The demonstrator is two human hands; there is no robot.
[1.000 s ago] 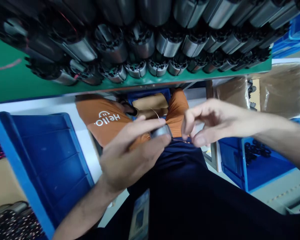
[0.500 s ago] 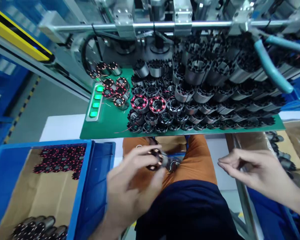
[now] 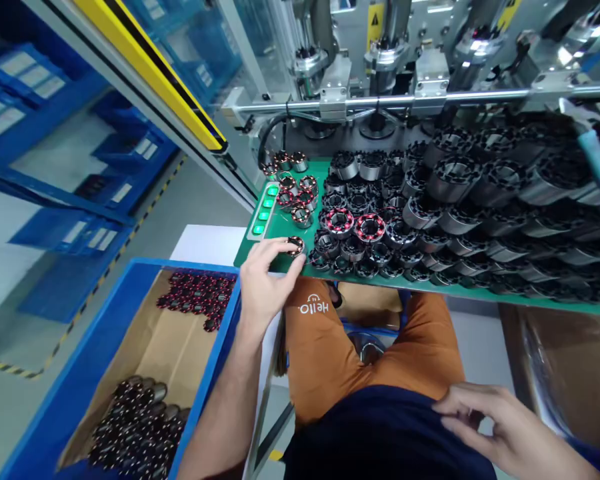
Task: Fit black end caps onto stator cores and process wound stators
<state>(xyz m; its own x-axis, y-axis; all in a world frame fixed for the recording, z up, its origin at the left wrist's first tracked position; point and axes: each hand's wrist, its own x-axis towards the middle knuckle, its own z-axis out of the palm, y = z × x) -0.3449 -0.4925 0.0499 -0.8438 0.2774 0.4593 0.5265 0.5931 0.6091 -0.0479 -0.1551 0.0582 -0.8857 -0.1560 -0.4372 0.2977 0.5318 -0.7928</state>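
Observation:
My left hand is closed on a copper-wound motor stator, thumb and fingers on either side of its ring. This stator stands at the front left of the green board, close to the row of lit green buttons. Just behind it is a small cluster of wound stators, some with reddish wire. Over my lap, by the dark shirt, my right hand has its fingers curled in and thumb near the index finger, with nothing seen in them.
Stacked unwound stators crowd the board's middle and right, two with red windings among them. A blue bin at left holds wound stators in two groups. Behind runs a metal rail, with light blue-handled pliers at right.
My left hand has carried the stator from above my lap up and onto the green board's front left. My right hand has dropped closer to my body. The view has swung left.

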